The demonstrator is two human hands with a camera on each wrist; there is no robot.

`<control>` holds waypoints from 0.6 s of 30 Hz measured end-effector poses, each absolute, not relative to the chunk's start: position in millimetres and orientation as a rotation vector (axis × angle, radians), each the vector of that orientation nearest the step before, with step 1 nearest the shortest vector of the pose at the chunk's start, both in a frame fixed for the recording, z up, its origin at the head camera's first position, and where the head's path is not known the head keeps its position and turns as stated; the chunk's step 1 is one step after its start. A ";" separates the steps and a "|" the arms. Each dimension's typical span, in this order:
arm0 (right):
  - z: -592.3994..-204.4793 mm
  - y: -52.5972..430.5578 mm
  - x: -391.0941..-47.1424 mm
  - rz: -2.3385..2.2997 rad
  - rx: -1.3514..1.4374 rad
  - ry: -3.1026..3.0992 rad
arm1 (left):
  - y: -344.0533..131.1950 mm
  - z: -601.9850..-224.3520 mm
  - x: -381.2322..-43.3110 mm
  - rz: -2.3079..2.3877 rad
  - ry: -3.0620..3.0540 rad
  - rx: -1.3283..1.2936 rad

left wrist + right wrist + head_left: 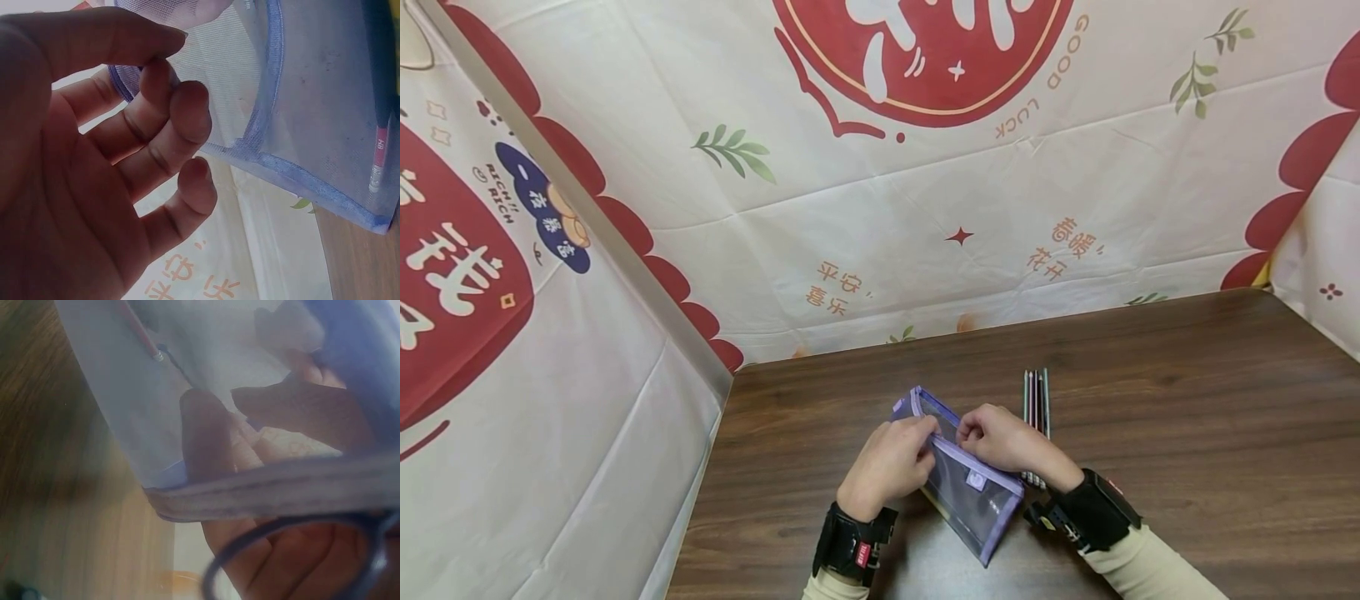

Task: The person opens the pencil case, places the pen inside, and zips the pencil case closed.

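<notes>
A purple mesh zip pouch [973, 492] lies slantwise on the table before me in the head view. My left hand [891, 462] pinches its upper edge between thumb and fingers. Through the mesh in the left wrist view shows an HB pencil [379, 156] inside. At the pouch mouth, my right hand [1003, 437] reaches past the zip edge [281, 487]. Its thumb and a finger appear behind the mesh in the right wrist view, tips slightly apart, with nothing visible between them. A dark ring [215, 575] crosses in front of that palm; its kind is unclear.
Several pencils [1037, 400] lie side by side on the brown wooden table [1187, 417], just beyond my right forearm and partly hidden by it. Printed white cloth [887, 208] hangs behind the table, and another cloth panel [587, 417] stands at its left edge.
</notes>
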State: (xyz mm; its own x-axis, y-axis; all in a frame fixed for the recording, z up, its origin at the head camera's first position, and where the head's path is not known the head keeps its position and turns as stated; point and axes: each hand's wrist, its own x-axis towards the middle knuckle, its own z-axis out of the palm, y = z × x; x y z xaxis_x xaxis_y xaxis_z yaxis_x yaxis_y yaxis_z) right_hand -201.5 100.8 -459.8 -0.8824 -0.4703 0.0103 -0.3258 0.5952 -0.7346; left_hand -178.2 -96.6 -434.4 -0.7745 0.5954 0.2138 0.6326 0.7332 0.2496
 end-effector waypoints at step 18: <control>-455.8 105.5 -202.4 -1.169 -0.689 2.649 | -97.4 -433.8 -178.5 -0.461 -2.800 -0.979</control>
